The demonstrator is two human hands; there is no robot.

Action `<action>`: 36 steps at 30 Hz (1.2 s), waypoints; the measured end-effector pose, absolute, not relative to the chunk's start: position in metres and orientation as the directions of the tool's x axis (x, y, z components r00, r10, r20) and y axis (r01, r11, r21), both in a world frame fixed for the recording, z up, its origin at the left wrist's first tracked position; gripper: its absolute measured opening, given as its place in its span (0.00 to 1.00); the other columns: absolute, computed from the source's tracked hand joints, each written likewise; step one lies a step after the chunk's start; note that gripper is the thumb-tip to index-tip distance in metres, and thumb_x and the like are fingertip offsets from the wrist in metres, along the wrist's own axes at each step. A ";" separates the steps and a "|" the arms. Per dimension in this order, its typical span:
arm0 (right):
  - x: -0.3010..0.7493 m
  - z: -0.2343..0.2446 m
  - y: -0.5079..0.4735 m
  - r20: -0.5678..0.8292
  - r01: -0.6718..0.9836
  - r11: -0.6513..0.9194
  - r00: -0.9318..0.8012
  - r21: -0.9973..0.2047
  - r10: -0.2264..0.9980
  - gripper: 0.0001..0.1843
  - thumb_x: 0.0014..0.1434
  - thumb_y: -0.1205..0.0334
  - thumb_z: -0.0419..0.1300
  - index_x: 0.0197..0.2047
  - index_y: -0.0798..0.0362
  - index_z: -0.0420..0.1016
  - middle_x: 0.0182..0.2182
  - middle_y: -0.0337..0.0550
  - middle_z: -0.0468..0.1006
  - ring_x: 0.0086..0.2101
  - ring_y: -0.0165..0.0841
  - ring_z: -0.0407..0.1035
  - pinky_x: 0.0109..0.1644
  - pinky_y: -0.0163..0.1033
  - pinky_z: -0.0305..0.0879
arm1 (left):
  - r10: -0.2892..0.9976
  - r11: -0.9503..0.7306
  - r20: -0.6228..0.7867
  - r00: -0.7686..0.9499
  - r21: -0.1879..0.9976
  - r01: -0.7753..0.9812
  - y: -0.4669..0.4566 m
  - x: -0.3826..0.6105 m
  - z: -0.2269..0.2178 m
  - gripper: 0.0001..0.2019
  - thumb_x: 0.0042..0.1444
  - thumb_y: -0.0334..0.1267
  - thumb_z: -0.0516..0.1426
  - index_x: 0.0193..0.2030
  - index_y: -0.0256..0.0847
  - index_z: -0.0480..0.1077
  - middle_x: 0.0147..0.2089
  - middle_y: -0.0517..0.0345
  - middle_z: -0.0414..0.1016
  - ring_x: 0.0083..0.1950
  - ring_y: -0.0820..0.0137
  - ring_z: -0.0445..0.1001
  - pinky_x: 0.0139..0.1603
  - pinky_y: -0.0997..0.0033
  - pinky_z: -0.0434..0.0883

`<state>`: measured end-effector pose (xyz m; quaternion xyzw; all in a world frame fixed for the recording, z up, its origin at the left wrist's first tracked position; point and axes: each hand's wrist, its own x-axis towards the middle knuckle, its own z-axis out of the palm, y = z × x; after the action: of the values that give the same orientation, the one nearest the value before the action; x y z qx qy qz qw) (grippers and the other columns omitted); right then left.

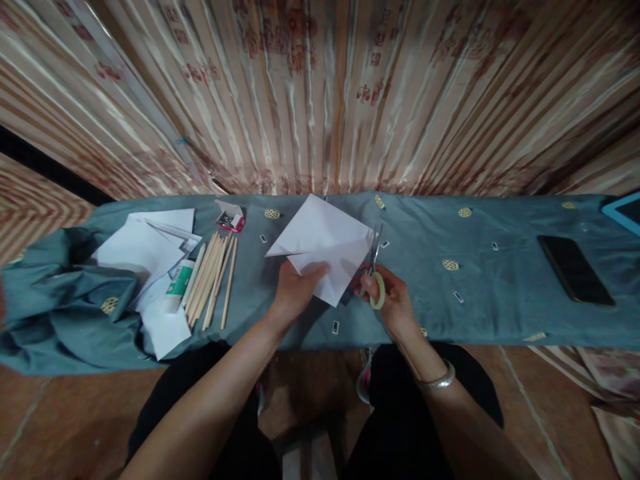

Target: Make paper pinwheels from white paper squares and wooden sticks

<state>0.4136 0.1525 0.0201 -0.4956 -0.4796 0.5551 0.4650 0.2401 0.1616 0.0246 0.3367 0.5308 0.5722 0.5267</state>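
A white sheet of paper, turned cornerwise, has a slit running in from its left side. My left hand pinches its lower part, thumb lying on top. In my right hand is a pair of scissors with pale green handles. Their blades point up and away from me, slightly parted, at the right corner of the paper. Whether the paper lies between the blades is hard to tell.
On the left lie several wooden sticks, a glue stick, white paper pieces and a small open box of pins. A dark phone rests at right, near a blue-edged device. Patterned curtains hang behind the cloth-covered table.
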 end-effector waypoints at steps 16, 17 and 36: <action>0.409 0.022 0.124 -0.307 0.041 -0.363 -0.627 -0.931 0.716 0.31 0.49 0.37 0.68 0.45 0.54 0.76 0.29 0.41 0.79 0.29 0.30 0.74 0.33 0.34 0.70 | 0.916 -0.050 -0.016 -0.401 0.987 -0.152 0.181 0.220 0.039 0.10 0.39 0.35 0.69 0.30 0.40 0.76 0.32 0.59 0.81 0.33 0.68 0.77 0.36 0.69 0.73; 0.408 0.021 0.123 -0.303 0.039 -0.361 -0.631 -0.932 0.714 0.31 0.49 0.36 0.68 0.45 0.54 0.76 0.29 0.41 0.79 0.29 0.30 0.74 0.33 0.34 0.70 | 0.915 -0.056 -0.011 -0.403 0.986 -0.155 0.181 0.220 0.039 0.10 0.39 0.35 0.69 0.30 0.40 0.77 0.32 0.59 0.81 0.33 0.68 0.77 0.36 0.69 0.73; 0.401 0.008 0.126 -0.289 0.042 -0.340 -0.629 -0.939 0.722 0.32 0.51 0.35 0.66 0.46 0.55 0.73 0.28 0.41 0.79 0.27 0.29 0.73 0.29 0.33 0.68 | 0.924 -0.061 0.002 -0.383 0.988 -0.142 0.180 0.224 0.027 0.09 0.42 0.36 0.69 0.30 0.40 0.77 0.30 0.59 0.79 0.30 0.68 0.75 0.34 0.68 0.72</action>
<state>0.4007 0.1257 0.0080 -0.3631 -0.5256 0.7337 0.2316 0.2238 0.1805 0.0269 0.3617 0.5405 0.6320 0.4214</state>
